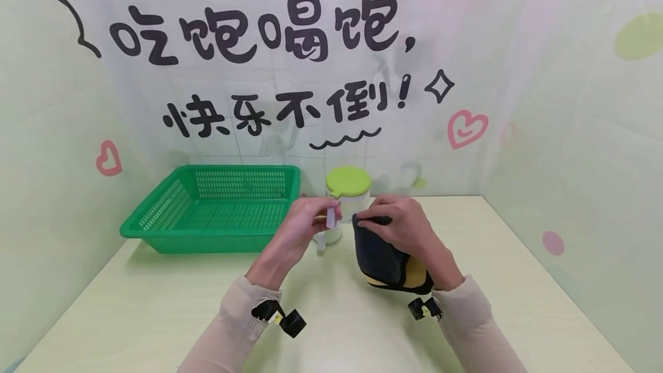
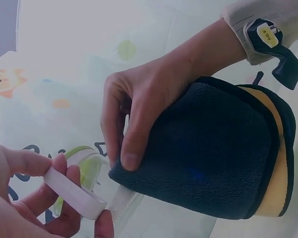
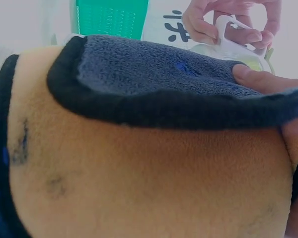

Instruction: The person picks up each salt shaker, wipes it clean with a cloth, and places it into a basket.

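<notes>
Left hand (image 1: 300, 223) clamped on handle (image 2: 74, 193) of lidded pitcher (image 1: 350, 189), near table's (image 1: 528, 281) back edge; right hand (image 1: 400, 222) pinching navy-and-tan cloth (image 1: 377, 252) just beside. Both grasps done; releasing both apparently left; cloth-pitcher contact unclear.

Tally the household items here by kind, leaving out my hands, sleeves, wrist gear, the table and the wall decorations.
Green basket: 1
Lidded pitcher: 1
Dark blue and tan cloth: 1
Total: 3
</notes>
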### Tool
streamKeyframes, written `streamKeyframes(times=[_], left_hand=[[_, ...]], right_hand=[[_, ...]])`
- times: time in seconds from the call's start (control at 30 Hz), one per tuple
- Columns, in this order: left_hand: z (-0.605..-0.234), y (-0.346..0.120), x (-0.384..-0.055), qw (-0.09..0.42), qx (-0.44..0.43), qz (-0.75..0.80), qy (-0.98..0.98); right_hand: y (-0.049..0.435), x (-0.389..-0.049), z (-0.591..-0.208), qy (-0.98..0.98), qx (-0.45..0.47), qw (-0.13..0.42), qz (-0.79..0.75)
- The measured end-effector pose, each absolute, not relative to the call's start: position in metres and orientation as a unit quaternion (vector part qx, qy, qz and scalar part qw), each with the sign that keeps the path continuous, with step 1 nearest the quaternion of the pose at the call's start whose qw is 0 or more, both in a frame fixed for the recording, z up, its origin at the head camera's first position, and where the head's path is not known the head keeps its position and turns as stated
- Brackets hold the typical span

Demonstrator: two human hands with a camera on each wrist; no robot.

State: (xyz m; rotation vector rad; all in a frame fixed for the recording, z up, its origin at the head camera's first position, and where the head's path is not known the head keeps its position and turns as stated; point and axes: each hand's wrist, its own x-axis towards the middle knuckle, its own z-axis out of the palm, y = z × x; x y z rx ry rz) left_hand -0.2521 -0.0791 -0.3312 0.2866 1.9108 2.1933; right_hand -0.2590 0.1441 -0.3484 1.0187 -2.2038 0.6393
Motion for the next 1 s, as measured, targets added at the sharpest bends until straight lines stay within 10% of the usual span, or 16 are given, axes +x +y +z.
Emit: streamKeyframes(times=[1.0], left_hand=[[-0.3365,-0.0742,-0.25,0.099,0.103,0.716,0.683]], right_hand=[[0.1412,-0.255,-0.3403,-0.807,0.36,0.387,0.265]])
